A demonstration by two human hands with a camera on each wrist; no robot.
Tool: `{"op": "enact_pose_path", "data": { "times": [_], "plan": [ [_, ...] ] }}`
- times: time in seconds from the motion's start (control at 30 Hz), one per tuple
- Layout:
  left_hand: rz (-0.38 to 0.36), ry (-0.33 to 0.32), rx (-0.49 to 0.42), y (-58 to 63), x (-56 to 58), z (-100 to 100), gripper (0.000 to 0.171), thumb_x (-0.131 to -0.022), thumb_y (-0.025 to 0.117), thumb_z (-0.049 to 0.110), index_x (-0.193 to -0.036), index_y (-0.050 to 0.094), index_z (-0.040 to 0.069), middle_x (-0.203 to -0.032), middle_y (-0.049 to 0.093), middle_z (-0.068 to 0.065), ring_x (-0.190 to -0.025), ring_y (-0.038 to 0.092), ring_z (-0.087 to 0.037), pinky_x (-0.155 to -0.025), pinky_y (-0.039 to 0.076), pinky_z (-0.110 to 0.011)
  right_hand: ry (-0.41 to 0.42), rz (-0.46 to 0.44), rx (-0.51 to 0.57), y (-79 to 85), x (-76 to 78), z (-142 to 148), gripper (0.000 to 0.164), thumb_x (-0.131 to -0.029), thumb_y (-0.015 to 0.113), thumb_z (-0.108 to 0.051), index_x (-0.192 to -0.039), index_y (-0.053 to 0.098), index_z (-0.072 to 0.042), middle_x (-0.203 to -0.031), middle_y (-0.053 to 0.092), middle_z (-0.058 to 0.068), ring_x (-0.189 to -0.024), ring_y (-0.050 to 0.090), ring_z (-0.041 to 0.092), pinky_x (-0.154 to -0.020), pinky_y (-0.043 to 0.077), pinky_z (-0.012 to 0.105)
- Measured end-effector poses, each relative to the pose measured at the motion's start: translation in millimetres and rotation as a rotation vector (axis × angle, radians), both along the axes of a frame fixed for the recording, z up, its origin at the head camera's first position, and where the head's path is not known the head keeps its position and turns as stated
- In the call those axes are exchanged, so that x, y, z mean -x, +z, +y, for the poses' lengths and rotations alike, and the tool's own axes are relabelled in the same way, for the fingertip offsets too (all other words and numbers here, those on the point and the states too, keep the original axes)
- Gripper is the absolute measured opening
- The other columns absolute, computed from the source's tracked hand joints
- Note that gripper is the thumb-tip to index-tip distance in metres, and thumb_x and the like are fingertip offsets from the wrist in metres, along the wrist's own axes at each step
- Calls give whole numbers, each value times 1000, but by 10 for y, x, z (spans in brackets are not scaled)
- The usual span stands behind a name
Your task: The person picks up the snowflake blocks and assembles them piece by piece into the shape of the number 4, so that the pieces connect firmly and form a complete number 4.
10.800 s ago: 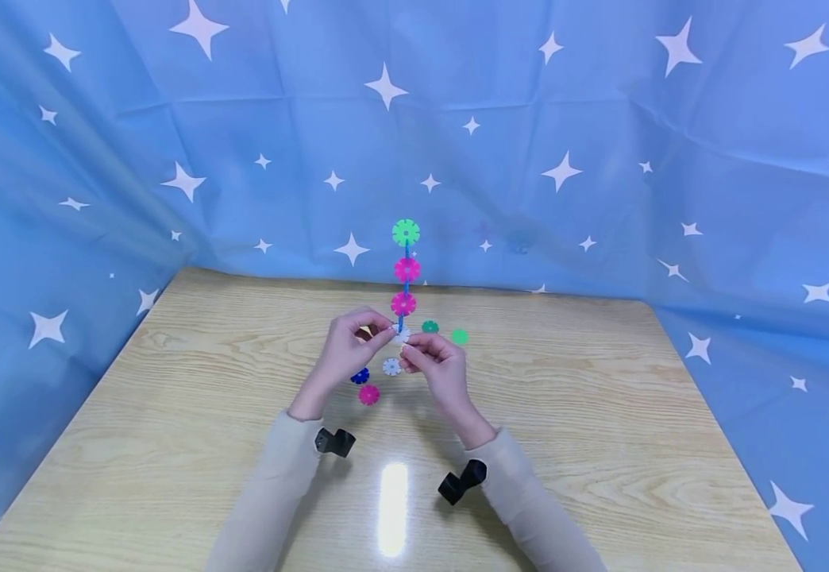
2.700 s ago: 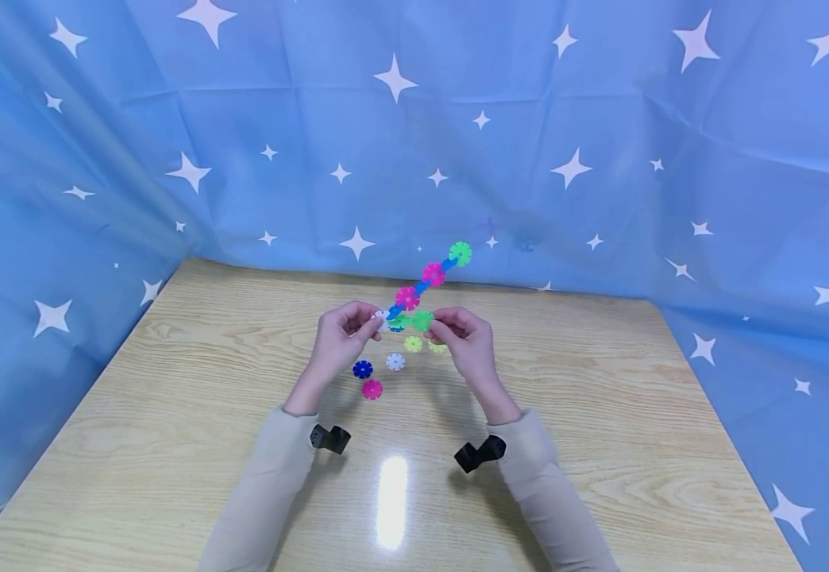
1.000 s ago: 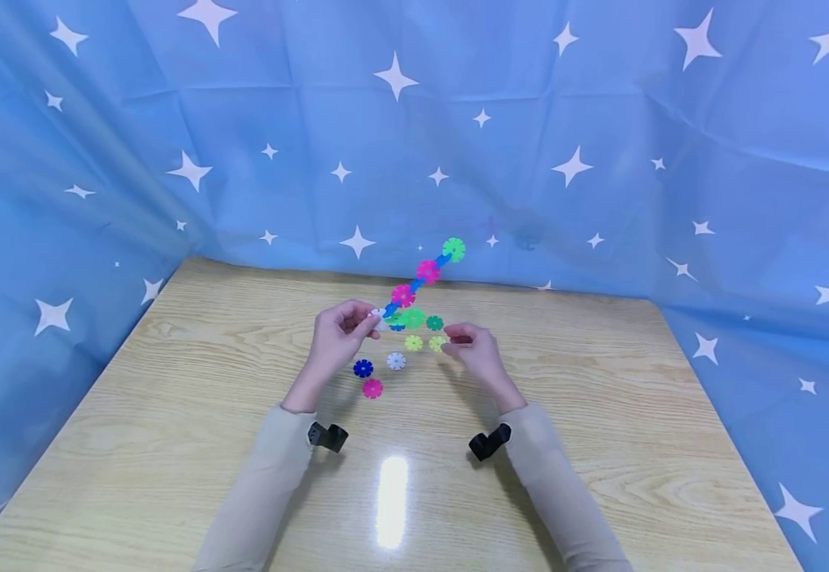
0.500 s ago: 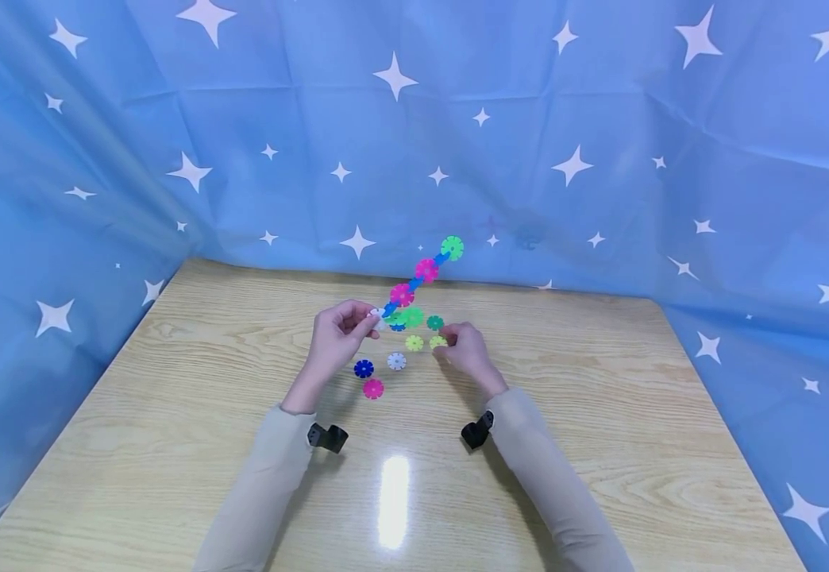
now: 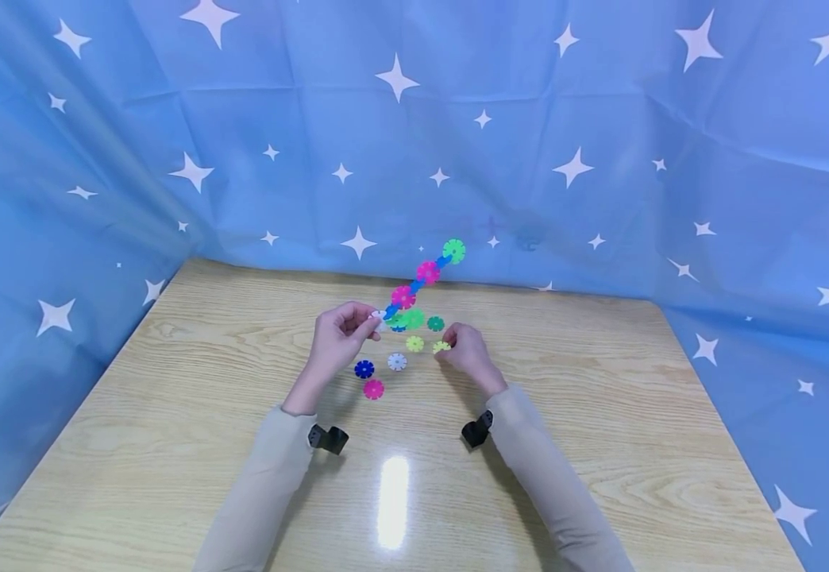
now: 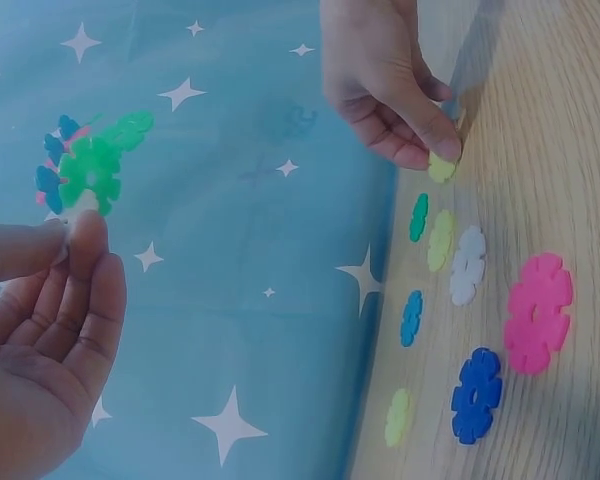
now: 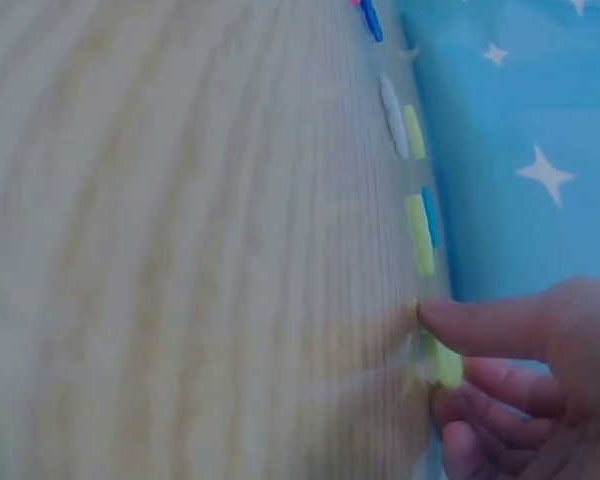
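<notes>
Left grip (image 5: pixel 338 342) is narrow, thumb and fingers pinching a white disc (image 5: pixel 377 319) at the near end of a linked chain (image 5: pixel 428 273); right grip (image 5: pixel 468 352) pinches a held yellow disc (image 5: pixel 441 347) by its rim at the wood-grained counter (image 5: pixel 622 445), whether touching it or just clear I cannot tell. Every disc looks like thin, smooth plastic, round, with a slotted rim and small centre hole; in the chain they slot together crosswise, face-on and edge-on by turns.

Unlike 2.7 seconds ago, the right grip is off the bright green side disc (image 5: pixel 414 318) and on the yellow one, which lay flat a second ago and now tilts. The left grip keeps its white disc.

I count nine discs in the chain: three blue, two pink, three green, one white. Seven lie loose: a dark green disc (image 5: pixel 435 324), a loose white disc (image 5: pixel 397 362), a pink disc (image 5: pixel 374 389), a dark blue disc (image 5: pixel 364 369), a lighter blue disc (image 6: pixel 411 319) and two loose yellow discs (image 6: pixel 397 418). Behind hangs creased, star-printed blue cloth (image 5: pixel 672 199).
</notes>
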State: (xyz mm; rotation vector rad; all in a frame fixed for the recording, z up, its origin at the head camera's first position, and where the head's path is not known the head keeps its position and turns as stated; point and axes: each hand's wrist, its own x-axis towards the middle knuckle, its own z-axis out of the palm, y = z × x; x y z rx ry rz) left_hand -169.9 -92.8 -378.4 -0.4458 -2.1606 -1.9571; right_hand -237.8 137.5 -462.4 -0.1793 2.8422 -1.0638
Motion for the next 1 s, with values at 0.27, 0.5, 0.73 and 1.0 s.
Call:
{"op": "enact_pose_path", "data": {
  "times": [0.27, 0.5, 0.73, 1.0],
  "plan": [
    [-10, 7, 0, -6, -1, -3, 10, -88, 59, -6, -92, 62, -14, -79, 60, -33, -70, 59, -50, -44, 34, -14, -62, 56, 174, -48, -47, 31, 12, -77, 70, 4, -86, 62, 4, -74, 58, 8, -70, 54, 17, -63, 47, 25],
    [-23, 14, -1, -8, 2, -4, 10, -88, 59, -6, -93, 62, -14, -78, 61, -32, -69, 61, -45, -44, 34, -14, -120, -58, 568, 87, -174, 52, 16, -84, 62, 3, -100, 64, 8, -73, 59, 3, -62, 57, 14, -61, 54, 26],
    [-23, 8, 3, -18, -1, 8, 10, -88, 59, -6, -93, 62, -15, -81, 60, -35, -72, 59, -51, -45, 35, -13, -143, -81, 848, 367, -319, 12, 24, -87, 62, 2, -107, 61, 15, -78, 63, -1, -61, 59, 9, -62, 56, 22],
    [-25, 11, 9, -7, -7, 13, 10, -88, 59, -6, -93, 62, -14, -79, 62, -31, -70, 62, -44, -45, 35, -14, -171, -84, 1049, 580, -416, -50, 18, -87, 63, 1, -104, 65, 7, -87, 67, 0, -71, 62, 10, -68, 56, 22]
  ]
}}
